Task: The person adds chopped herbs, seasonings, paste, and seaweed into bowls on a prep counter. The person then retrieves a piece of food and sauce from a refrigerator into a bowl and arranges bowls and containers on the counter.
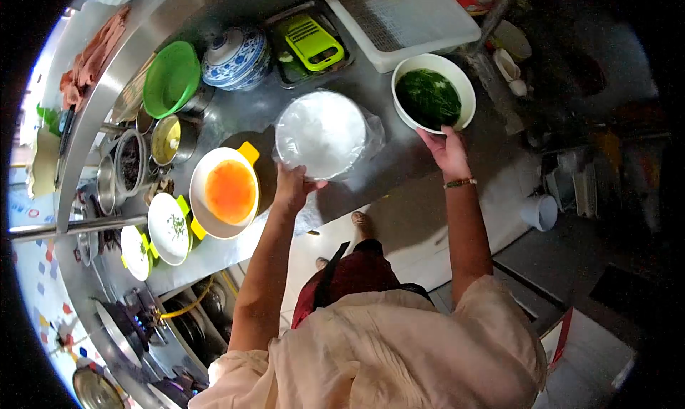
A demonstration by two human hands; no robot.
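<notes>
My left hand grips the near rim of a round bowl covered or lined with clear plastic, whose loose edges stick out at the sides. At the right, my right hand holds the near rim of a white bowl with dark green leaves in liquid. The two bowls are apart. Left of my left hand stands a white bowl with yellow handles, holding orange liquid.
Two smaller white dishes stand at the left. Behind are a green bowl, a blue-and-white lidded pot, a green grater on a tray and a white crate. A stove burner flame shows lower left.
</notes>
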